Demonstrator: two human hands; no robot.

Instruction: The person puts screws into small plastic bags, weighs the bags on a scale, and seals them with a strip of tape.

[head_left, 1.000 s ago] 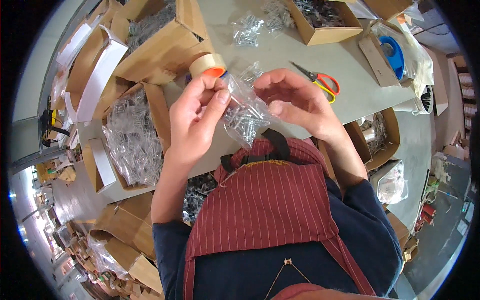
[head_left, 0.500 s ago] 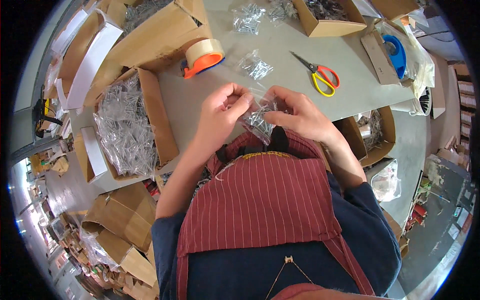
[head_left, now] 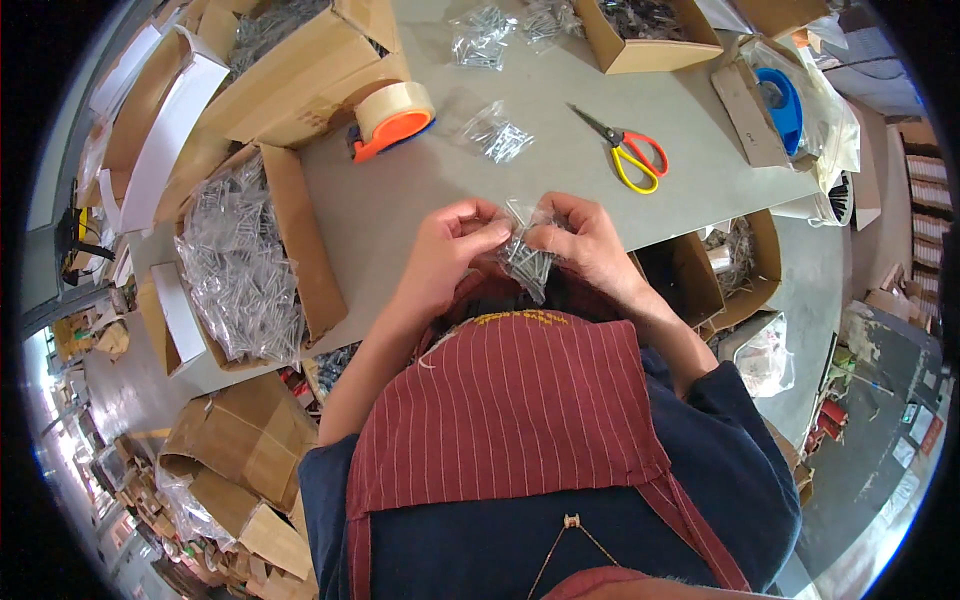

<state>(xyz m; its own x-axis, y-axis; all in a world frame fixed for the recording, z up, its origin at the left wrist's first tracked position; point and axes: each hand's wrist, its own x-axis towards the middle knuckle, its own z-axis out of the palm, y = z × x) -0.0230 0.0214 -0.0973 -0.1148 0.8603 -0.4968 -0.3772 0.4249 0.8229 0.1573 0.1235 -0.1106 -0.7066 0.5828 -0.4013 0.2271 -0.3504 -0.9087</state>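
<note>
Between my two hands hangs a small clear plastic bag of screws (head_left: pixel 527 262), just above my lap at the table's near edge. My left hand (head_left: pixel 462 240) pinches the upper left of the bag between thumb and fingers. On the other side, my right hand (head_left: pixel 580 238) grips its upper right, thumb on top. The silvery screws lie bunched in the lower part of the bag. Beyond my hands, a similar bag of screws (head_left: pixel 500 138) lies flat on the grey table (head_left: pixel 400 185).
An orange tape dispenser (head_left: pixel 395 125) stands ahead on the left, scissors (head_left: pixel 632 155) lie to the right. A cardboard box of bagged screws (head_left: pixel 240 265) is at my left. More bags (head_left: pixel 483 38) and an open carton (head_left: pixel 655 50) are at the back, a blue tape dispenser (head_left: pixel 780 110) far right.
My hands have come slightly lower and closer together with the bag, and its upper edge is now gathered between my fingers. The whole view has shifted a little.
</note>
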